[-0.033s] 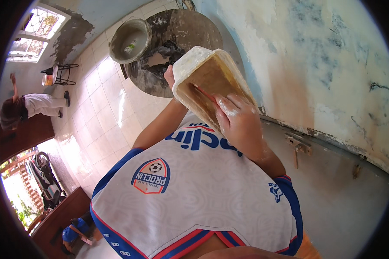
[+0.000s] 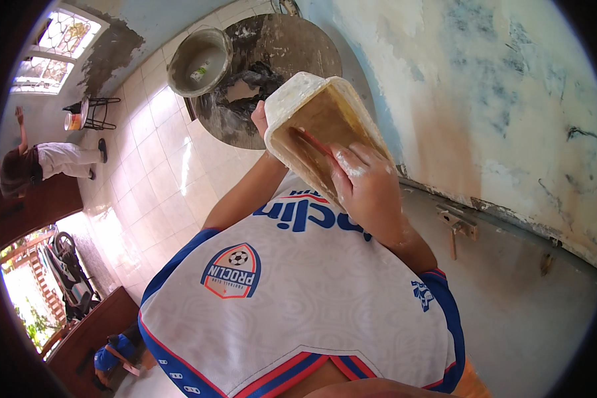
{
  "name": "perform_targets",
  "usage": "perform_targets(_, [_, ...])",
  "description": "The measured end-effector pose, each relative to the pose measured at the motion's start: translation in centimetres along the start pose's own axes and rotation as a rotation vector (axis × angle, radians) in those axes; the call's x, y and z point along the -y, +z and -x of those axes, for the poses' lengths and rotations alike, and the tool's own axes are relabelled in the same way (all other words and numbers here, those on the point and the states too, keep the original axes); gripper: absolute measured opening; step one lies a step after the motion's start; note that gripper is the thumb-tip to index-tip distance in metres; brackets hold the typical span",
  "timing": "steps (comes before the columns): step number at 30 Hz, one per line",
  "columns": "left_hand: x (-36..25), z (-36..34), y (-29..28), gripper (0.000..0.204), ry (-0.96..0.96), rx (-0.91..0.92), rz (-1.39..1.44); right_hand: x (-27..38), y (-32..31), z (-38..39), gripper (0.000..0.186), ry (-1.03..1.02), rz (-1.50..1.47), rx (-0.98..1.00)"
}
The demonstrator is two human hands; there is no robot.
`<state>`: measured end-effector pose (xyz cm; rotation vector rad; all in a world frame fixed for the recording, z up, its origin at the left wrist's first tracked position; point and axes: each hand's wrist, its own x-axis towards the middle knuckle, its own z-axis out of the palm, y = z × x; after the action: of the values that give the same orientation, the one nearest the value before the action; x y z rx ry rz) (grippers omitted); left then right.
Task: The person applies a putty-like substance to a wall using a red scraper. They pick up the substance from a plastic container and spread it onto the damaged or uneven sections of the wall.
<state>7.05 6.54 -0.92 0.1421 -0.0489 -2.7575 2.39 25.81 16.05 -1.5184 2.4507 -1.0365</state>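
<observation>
A white rectangular plastic tub [image 2: 298, 91], smeared and tan inside, is tilted in front of my chest with its mouth toward me. My left hand [image 2: 259, 118] is closed on the tub's left side, mostly hidden behind it. Inside the mouth, my right hand [image 2: 368, 182] grips a thin tool with a red handle [image 2: 314, 141]. The tool's far end lies against the tub's inner wall, and I cannot make out its kind. White residue coats the knuckles of my right hand.
Beyond the tub stands a round stained table [image 2: 292, 40] with a grey basin [image 2: 200, 64] and crumpled black plastic [image 2: 262, 79]. A patchy wall [image 2: 458, 86] rises on the right. At left are a person [image 2: 53, 162], a stool [image 2: 101, 114] and another person in blue [image 2: 116, 355].
My hands, the tub and the red-handled tool hold almost the same place. The person in blue at lower left has shifted slightly.
</observation>
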Motion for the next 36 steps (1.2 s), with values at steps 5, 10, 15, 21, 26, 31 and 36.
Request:
perform_targets(5, [1.9, 0.7, -0.8, 0.078, 0.14, -0.116, -0.231, -0.3, 0.1, 0.6, 0.022, 0.015, -0.017, -0.002])
perform_targets(10, [1.7, 1.0, -1.4, 0.08, 0.128, -0.108, -0.24, -0.4, 1.5, 0.8, 0.02, -0.005, -0.041, -0.054])
perform_targets(15, [0.3, 0.5, -1.2, 0.081, 0.1, -0.119, -0.28, 0.1, 2.5, -0.3, 0.022, 0.119, -0.024, -0.107])
perform_targets(21, [-2.2, -0.6, -0.6, 0.078, 0.06, -0.153, -0.236, 2.2, 2.8, -2.0, 0.022, 0.126, -0.014, -0.1])
perform_targets(26, [-4.8, -2.0, -2.4, 0.075, 0.054, -0.129, -0.305, 3.6, 4.9, -4.0, 0.018, 0.129, 0.036, -0.19])
perform_targets(31, [-7.0, -2.3, 0.0, 0.077, 0.038, -0.108, -0.43, 4.5, 5.8, -5.1, 0.021, 0.226, 0.029, -0.2])
perform_targets(36, [-8.9, -3.6, -0.3, 0.08, -0.19, 0.158, -0.112, 6.0, 7.8, -6.0, 0.018, 0.268, 0.115, -0.211])
